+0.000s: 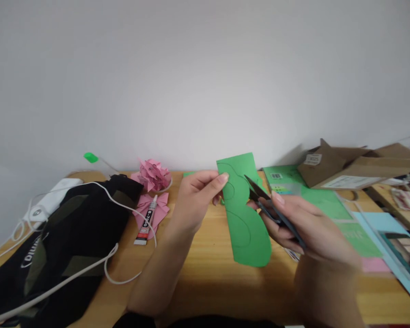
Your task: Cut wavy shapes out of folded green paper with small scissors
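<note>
A strip of green paper (241,228) hangs upright above the wooden table, marked with curved pencil lines. Its right edge is cut into rounded lobes, while the upper part keeps straight edges. My left hand (200,193) pinches the strip at its upper left edge, thumb in front. In my right hand (304,223) are dark scissors (264,202), their blades parted and pointing up and left. The blades meet the strip's right edge, at the notch between lobes. Some of the right fingers are hidden behind the scissors handles.
Pink paper flower (153,174) and glue tube (146,221) lie on the left, beside a black bag (78,246) crossed by a white cable (54,289). On the right are green paper packs (328,202), an opened cardboard box (362,166) and light blue paper (372,223). A wall (205,82) stands behind.
</note>
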The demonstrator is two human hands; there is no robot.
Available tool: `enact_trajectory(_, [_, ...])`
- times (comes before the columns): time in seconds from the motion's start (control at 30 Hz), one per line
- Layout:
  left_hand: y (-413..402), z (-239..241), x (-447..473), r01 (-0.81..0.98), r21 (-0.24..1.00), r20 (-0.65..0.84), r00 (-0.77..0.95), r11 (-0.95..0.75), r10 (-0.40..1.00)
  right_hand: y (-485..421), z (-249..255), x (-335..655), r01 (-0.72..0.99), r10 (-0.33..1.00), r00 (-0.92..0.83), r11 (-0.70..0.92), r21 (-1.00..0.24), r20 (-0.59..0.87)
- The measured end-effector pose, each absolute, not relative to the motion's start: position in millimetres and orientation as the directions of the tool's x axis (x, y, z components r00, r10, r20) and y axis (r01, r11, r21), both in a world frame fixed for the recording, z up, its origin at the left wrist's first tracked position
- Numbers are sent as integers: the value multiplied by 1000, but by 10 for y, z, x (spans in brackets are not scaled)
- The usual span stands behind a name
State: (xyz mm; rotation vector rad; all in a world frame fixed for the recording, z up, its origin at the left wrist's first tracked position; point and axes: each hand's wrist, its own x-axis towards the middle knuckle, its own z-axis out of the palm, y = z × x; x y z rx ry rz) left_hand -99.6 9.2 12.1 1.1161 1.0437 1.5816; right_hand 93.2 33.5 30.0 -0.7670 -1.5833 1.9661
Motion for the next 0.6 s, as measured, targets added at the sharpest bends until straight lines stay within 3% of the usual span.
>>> enact_trajectory(0.27, [-25, 217, -953, 18, 956, 292, -112, -292, 950, 305, 317, 933, -61, 647, -758, -202, -977, -86])
enact_trajectory(0.6, [-97, 285, -925, 32, 965, 263, -87, -261, 961, 304, 357, 938, -80, 636, -766, -234, -969, -90])
